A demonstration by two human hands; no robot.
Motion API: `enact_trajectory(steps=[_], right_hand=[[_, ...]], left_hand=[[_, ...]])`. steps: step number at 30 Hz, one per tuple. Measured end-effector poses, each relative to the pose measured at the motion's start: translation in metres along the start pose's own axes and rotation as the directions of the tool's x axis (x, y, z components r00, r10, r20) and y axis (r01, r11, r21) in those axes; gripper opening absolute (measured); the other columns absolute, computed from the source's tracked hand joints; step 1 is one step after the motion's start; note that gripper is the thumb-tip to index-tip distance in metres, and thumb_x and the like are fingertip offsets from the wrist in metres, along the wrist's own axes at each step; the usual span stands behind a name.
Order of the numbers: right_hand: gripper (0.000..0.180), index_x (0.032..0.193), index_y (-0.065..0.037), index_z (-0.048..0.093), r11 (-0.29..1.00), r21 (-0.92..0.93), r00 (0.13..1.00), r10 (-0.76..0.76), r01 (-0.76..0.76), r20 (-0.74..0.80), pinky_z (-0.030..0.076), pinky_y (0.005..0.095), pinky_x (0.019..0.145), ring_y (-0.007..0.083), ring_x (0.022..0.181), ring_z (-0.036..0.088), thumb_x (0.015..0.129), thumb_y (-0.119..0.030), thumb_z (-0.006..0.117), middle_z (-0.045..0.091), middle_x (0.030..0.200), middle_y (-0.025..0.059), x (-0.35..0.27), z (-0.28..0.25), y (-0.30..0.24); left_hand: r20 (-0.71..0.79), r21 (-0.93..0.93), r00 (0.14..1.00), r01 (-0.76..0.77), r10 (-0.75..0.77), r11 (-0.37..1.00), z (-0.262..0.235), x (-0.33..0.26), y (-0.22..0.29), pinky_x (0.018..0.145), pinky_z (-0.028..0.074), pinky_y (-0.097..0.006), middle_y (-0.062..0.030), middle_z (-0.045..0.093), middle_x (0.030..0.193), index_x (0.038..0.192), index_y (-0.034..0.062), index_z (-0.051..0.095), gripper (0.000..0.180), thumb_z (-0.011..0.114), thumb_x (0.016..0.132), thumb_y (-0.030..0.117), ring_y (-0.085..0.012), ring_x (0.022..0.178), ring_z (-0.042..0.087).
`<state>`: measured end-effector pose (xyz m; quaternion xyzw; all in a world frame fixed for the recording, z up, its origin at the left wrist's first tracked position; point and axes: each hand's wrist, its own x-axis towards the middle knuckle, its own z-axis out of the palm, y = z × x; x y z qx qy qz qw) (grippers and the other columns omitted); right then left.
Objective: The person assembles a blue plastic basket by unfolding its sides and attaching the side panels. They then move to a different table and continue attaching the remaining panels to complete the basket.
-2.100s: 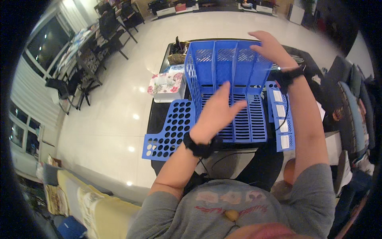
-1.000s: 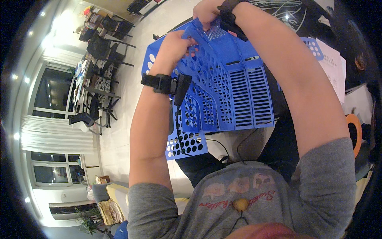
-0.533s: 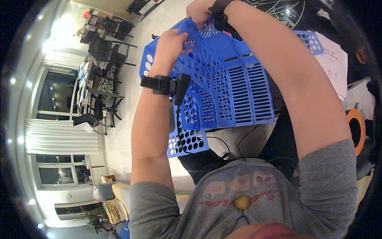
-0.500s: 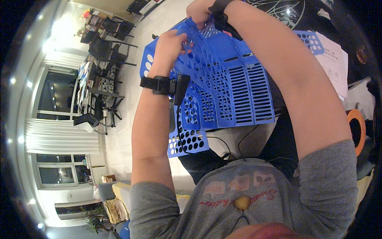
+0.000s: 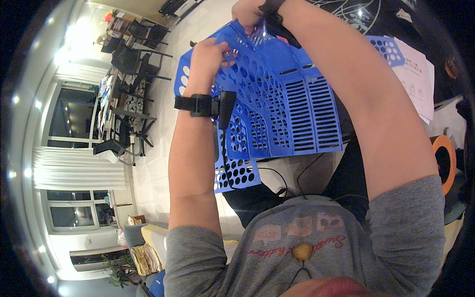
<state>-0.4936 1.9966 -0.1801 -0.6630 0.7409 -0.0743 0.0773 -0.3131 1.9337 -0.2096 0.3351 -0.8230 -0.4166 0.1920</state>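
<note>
A blue plastic rack [image 5: 292,114] made of perforated and slotted panels stands in front of me, its long panels running away from my chest. My left hand [image 5: 208,59] grips the rack's upper left edge, fingers curled over the holed panel. My right hand [image 5: 247,12] is closed on the far top edge of the same rack. Both wrists wear black straps. A loose blue holed panel [image 5: 237,173] lies under the rack near my body.
Another blue holed panel [image 5: 386,49] and white paper sheets [image 5: 415,79] lie to the right. An orange ring [image 5: 443,158] sits at the far right. Black chairs and a table [image 5: 128,54] stand on the shiny floor to the left. Cables run under the rack.
The view has tipped and swung since the earliest frame. My left hand went from lying flat on the rack to gripping its upper left edge. Little has moved in the last half second.
</note>
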Motion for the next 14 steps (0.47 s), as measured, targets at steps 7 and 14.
enact_trajectory(steps=[7,14], right_hand=[[0.031,0.096,-0.002,0.072,0.999,-0.034,0.999,-0.029,0.03,0.03,0.049,0.0423,0.083,0.0305,0.091,0.066,0.075,-0.024,0.074,0.07,0.097,0.0172,-0.0013,-0.0022,-0.0008],[0.033,0.098,-0.003,0.072,0.998,-0.014,0.997,-0.066,0.066,0.043,0.049,0.0409,0.083,0.0302,0.091,0.065,0.076,-0.027,0.074,0.07,0.098,0.017,0.0036,-0.0022,0.0037]], left_hand=[[-0.02,-0.013,1.0,-0.006,0.006,1.0,-0.0004,0.0002,-0.0017,0.046,0.043,-0.026,-0.015,0.065,0.072,0.076,-0.0061,0.058,0.013,0.054,0.083,0.004,-0.0199,0.054,0.061],[-0.042,0.025,0.999,-0.012,0.013,1.0,-0.003,-0.0026,-0.0027,0.046,0.045,-0.027,-0.0165,0.065,0.072,0.079,-0.0068,0.057,0.013,0.055,0.084,0.005,-0.021,0.055,0.063]])
